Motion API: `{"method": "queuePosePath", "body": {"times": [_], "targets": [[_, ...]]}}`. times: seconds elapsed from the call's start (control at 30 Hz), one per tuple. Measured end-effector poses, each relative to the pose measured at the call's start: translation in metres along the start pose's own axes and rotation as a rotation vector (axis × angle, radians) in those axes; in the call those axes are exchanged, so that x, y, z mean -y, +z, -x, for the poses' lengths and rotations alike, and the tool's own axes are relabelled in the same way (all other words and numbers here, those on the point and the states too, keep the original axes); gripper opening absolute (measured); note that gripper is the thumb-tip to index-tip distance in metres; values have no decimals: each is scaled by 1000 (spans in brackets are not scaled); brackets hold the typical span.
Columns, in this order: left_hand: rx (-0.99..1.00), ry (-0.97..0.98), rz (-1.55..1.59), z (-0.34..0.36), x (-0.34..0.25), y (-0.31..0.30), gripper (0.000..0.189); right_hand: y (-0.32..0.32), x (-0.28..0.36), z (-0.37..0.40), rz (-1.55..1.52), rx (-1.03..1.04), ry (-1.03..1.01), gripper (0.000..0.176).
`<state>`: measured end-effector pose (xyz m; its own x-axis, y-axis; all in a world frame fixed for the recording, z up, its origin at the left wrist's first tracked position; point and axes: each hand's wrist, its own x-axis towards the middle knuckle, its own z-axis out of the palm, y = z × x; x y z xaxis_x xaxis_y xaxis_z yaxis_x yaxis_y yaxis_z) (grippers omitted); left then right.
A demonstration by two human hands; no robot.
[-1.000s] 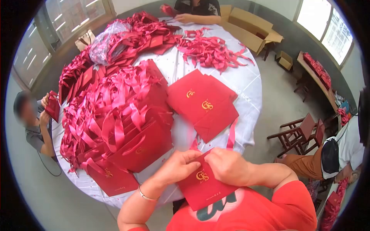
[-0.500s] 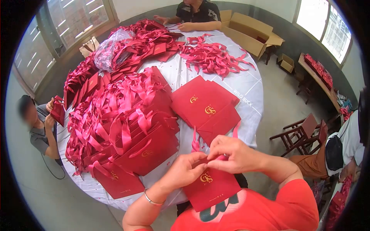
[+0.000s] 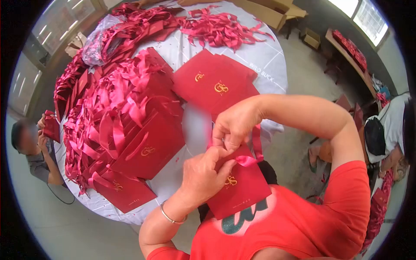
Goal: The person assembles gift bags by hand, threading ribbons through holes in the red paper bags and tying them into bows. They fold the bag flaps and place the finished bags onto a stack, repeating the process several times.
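The bag [image 3: 242, 188] before the shirt [image 3: 299, 212] seems light, stiff and creasable, best held by its top edge, where the left hand [image 3: 201, 175] pinches it and the right hand [image 3: 237, 125] bunches its fingers, their hold hidden

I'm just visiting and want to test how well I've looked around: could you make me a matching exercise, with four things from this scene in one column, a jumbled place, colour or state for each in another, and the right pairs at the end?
Things:
1. Bracelet
2. Small cardboard box
3. Crumpled plastic
4. Nearest red bag

Places or states:
A. On the floor
B. Held by the person's left hand
C. See-through
D. Around the person's left wrist

Right pairs: 1-D, 2-A, 3-C, 4-B
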<state>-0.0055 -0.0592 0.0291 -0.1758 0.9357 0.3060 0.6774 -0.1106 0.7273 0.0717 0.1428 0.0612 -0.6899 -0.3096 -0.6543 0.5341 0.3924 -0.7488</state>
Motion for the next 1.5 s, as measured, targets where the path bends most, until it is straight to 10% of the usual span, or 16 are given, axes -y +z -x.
{"method": "queuePosePath", "body": {"times": [0.37, 0.8, 1.03, 1.37, 1.5], "targets": [[154, -303, 298, -5, 1, -4, 24, 22, -12, 0, -407, -317, -48, 20], [260, -364, 269, 0, 0, 8, 24, 11, -19, -38, 227, -1146, -485, 16], [169, -265, 227, 5, 5, 12, 25, 20, -20, -31, -28, -1028, -479, 28], [99, -92, -2, 5, -1, 11, 24, 31, 1, -44, 600, -1046, -222, 34], [86, -73, 64, 6, 3, 12, 22, 19, -1, -34, 122, -1002, -321, 25]]}}
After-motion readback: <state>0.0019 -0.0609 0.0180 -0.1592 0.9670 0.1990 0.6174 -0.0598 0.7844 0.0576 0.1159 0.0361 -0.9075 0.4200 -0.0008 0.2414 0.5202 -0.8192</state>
